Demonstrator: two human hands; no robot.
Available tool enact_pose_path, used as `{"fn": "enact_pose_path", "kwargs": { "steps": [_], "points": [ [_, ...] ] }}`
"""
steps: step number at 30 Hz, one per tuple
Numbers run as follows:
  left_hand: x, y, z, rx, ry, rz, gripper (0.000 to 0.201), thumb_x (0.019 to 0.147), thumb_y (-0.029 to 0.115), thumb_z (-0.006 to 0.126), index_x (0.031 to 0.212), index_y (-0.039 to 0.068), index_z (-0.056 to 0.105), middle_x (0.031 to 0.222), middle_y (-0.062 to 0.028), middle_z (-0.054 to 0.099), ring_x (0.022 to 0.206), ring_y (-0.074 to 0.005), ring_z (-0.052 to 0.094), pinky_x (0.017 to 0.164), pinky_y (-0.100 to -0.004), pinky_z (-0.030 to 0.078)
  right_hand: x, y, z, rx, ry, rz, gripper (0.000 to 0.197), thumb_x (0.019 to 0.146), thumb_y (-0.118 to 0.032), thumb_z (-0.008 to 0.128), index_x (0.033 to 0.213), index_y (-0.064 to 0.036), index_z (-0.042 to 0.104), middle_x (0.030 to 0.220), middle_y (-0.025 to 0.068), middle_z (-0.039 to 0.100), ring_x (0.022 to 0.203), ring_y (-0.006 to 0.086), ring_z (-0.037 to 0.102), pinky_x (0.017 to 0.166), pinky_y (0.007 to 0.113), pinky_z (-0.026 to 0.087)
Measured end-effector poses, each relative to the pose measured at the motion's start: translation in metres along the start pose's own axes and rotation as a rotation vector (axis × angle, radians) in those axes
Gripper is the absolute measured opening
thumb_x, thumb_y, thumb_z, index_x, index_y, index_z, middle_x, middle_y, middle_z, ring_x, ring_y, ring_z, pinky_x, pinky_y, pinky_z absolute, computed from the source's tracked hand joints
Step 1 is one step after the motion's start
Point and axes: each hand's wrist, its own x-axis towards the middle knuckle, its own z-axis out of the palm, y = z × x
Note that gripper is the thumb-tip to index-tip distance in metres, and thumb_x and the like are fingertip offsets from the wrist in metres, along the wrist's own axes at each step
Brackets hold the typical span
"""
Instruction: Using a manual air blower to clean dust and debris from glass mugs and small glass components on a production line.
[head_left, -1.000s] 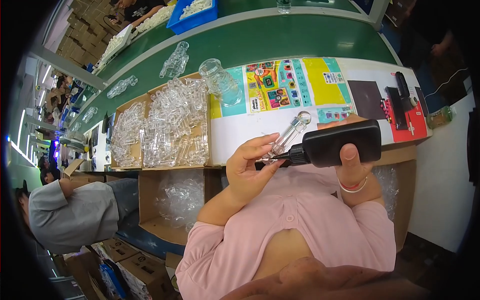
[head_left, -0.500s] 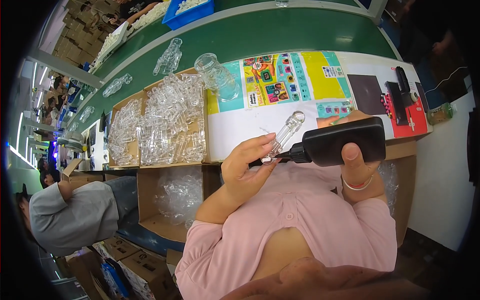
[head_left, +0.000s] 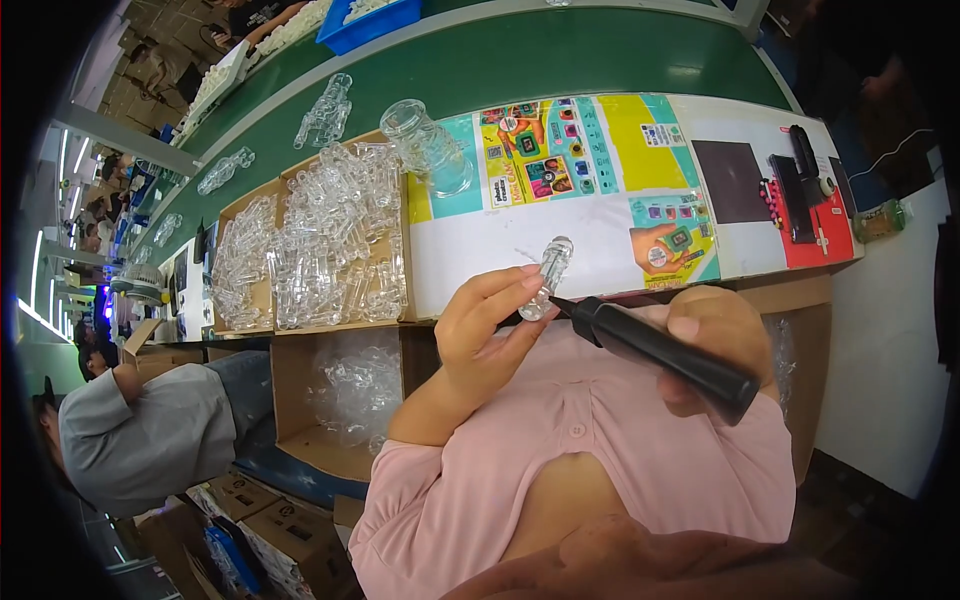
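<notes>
Between the thumb and fingers of my left hand (head_left: 490, 325) is a small clear plastic part (head_left: 552, 272), tube-like with a rounded top, held tilted in front of my chest. My right hand (head_left: 720, 335) is wrapped round a black squeeze bottle (head_left: 665, 358) with a narrow pointed nozzle. The nozzle tip is at the lower part of the clear piece, close to my left fingertips; whether it touches cannot be made out. Left of my hands, a cardboard tray (head_left: 409, 275) holds many similar clear parts (head_left: 335, 235).
A clear jar (head_left: 425, 145) stands on a printed cardboard sheet (head_left: 620, 150). Dark devices (head_left: 793, 200) lie at the right. Loose clear parts (head_left: 325, 112) rest on the green table (head_left: 600, 55). Below, an open carton (head_left: 290, 420) contains clear pieces. Another person (head_left: 150, 430) is at the left.
My right hand has turned the black bottle, its base swinging down and toward me. The clear part in my left hand has tipped more upright and shifted slightly left.
</notes>
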Motion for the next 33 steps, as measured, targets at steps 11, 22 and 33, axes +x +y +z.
{"fn": "enact_pose_path", "kwargs": {
  "steps": [11, 22, 33],
  "points": [
    [-0.01, 0.007, -0.002, -0.766, -0.048, -0.548, 0.043, 0.075, -0.002, 0.064, 0.114, -0.001, 0.046, 0.1, -0.0156, 0.059, 0.095, -0.0206, 0.058, 0.082, -0.0304, 0.047, -0.002, 0.008, -0.003, -0.088, 0.02, -0.253, 0.047, 0.076, -0.026, 0.068, 0.106, 0.0019, 0.045, 0.093, 0.0199, 0.056, 0.068, 0.0235, 0.057, 0.059, 0.034, 0.047],
    [-0.009, 0.003, -0.004, -0.975, -0.1, -0.644, 0.037, 0.078, 0.003, 0.064, 0.108, 0.0, 0.043, 0.099, -0.0171, 0.059, 0.093, -0.0206, 0.059, 0.082, -0.0301, 0.048, -0.004, 0.012, 0.005, -0.163, -0.011, -0.44, 0.047, 0.074, -0.022, 0.07, 0.106, 0.0013, 0.045, 0.098, 0.0221, 0.054, 0.071, 0.026, 0.058, 0.053, 0.032, 0.049],
    [-0.012, 0.003, -0.004, -0.746, -0.028, -0.506, 0.04, 0.074, -0.003, 0.066, 0.107, -0.001, 0.043, 0.099, -0.0182, 0.059, 0.094, -0.0221, 0.059, 0.084, -0.0318, 0.048, 0.003, 0.015, 0.013, -0.183, 0.105, -0.568, 0.027, 0.072, -0.007, 0.06, 0.095, 0.0053, 0.05, 0.091, 0.0255, 0.057, 0.055, 0.0211, 0.055, 0.047, 0.029, 0.045]
  ]
}}
